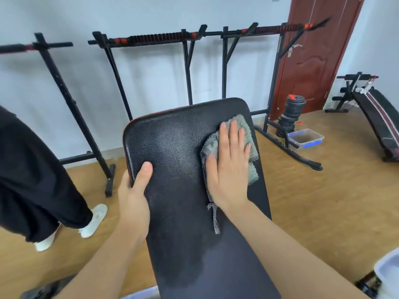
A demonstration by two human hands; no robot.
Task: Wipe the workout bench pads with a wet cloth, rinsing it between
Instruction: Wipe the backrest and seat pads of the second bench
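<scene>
— Cloth (248,128), whereabouts?
— Near the far right corner of the bench (172,147), spread flat on the black pad, pinned under the right hand (228,169).
— Fingers (234,134)?
— Straight and close together on top, pinching nothing; released, only pressing down.
— And the left hand (133,197)?
— Clamped on the left edge of the bench, thumb (145,172) over the top, the other fingers tucked beneath and out of sight.
— How to handle it, then?
— Looked soft, limp and light, even soaked; waffle weave, so probably grippy on the grained vinyl. Likely to bunch or fold if shoved from one edge. Best driven by a flat palm over the middle, as here, or lifted by the loop (214,219) trailing toward the near end.
— And the pad?
— Seemed firm, and probably slick where damp, judged by the darker sheen over most of it and the paler stretch (226,266) toward the near end. Hence the steadying grip, probably.
— Rinsing?
— Perhaps in the tub (308,145) on the floor, well beyond the right edge; could not tell for sure.
</scene>
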